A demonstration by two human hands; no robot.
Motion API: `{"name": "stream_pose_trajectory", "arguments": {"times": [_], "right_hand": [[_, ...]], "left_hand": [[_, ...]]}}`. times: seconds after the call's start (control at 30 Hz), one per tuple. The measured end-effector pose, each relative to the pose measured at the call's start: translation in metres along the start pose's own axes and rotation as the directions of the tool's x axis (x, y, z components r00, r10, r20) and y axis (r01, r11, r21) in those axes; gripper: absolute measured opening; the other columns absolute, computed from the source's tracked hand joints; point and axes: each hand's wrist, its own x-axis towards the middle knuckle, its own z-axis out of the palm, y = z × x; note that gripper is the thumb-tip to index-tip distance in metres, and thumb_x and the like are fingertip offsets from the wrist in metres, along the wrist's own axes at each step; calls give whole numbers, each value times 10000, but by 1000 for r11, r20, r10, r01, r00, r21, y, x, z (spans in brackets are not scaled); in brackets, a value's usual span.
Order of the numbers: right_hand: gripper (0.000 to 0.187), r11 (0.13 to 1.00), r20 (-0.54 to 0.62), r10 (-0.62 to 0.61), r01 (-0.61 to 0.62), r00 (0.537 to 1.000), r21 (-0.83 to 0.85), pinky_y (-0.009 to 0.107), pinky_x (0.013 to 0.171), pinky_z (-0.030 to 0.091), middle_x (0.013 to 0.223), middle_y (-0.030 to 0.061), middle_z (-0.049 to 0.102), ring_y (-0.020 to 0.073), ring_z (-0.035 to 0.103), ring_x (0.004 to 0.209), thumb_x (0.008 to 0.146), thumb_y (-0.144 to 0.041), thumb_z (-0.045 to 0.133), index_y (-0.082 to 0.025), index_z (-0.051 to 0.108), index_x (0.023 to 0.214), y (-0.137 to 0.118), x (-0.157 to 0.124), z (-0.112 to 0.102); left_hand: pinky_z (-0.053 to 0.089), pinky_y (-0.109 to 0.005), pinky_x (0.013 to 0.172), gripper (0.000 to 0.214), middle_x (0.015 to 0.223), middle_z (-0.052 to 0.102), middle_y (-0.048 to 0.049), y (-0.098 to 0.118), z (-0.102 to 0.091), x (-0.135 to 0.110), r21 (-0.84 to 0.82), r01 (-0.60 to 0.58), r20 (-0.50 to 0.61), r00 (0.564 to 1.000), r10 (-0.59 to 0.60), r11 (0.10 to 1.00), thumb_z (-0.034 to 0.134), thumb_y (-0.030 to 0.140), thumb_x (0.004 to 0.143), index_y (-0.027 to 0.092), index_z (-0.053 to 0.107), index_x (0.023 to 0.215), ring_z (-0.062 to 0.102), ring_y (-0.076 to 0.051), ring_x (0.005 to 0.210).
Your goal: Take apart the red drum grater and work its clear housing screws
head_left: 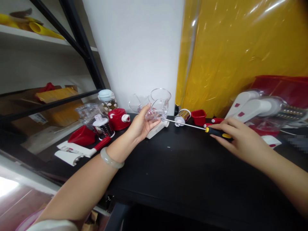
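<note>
A flat black table [163,179] carries many things. On the left sit a round red plastic base [117,119] with a white knob, a red plastic scoop [82,136] and a long white handle [85,150] with a red end. On the far side, a silver-and-white drum [183,116] lies near a small red plastic cup [199,118].

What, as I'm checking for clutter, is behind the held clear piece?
The white panel shows through the clear piece; whatever lies behind the left hand is covered and cannot be seen.
</note>
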Motion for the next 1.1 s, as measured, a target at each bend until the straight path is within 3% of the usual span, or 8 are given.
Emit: {"name": "stream_pose_trajectory", "arguments": {"times": [0.27, 0.4, 0.5, 0.67, 0.8, 1.1], "right_hand": [[240, 1000, -75, 10, -12, 997, -26, 527, 855, 576, 1055, 138, 654, 335, 664, 1014, 942, -402, 592, -261, 725, 1084, 7, 1, 4], [349, 982, 23, 97, -92, 995, -166, 437, 635, 575, 1138, 115, 740, 310, 736, 836, 954, -423, 541, -275, 651, 1250, 5, -4, 7], [442, 952, 47, 144, -125, 988, -279, 396, 518, 519, 1081, 99, 791, 301, 738, 688, 938, -446, 546, -268, 609, 1337, 4, -7, 8], [437, 971, 78, 63, -43, 995, -237, 439, 706, 591, 1085, 119, 781, 321, 756, 910, 1010, -520, 434, -202, 678, 1184, 1, -6, 4], [485, 976, 103, 52, -28, 993, -218, 473, 823, 586, 1134, 157, 729, 317, 721, 993, 1056, -459, 326, -153, 660, 1227, 2, -3, 3], [468, 981, 38, -24, 31, 999, -192, 476, 829, 566, 1055, 155, 638, 309, 648, 971, 1040, -490, 388, -154, 666, 1212, 13, 0, 8]], "left_hand": [[620, -336, 860, 430, 1074, 746, -90, -2, 0, 0, -3, 3, 17, 1000, -3, 1000, 821, 449, 792, 196, 679, 1110, 726, -231, 983], [625, -345, 856, 431, 1065, 748, -85, -2, 0, 0, -13, 14, 18, 1000, -14, 1000, 827, 450, 790, 204, 678, 1111, 731, -231, 965], [624, -347, 866, 430, 1088, 748, -92, -2, 0, -1, -12, 22, 26, 999, -22, 1000, 808, 450, 813, 194, 679, 1133, 732, -232, 981], [616, -354, 872, 473, 1048, 752, -96, -2, -2, 1, -28, 19, 26, 999, -18, 999, 812, 444, 806, 174, 671, 1168, 739, -243, 964], [608, -358, 883, 492, 1034, 747, -114, 0, -2, 2, -30, 17, 19, 1000, -16, 999, 797, 455, 821, 148, 669, 1184, 735, -252, 969], [609, -344, 859, 443, 1012, 747, -93, -1, -1, 2, -33, 5, 19, 1000, -4, 999, 794, 449, 830, 182, 672, 1162, 730, -223, 921]]}}
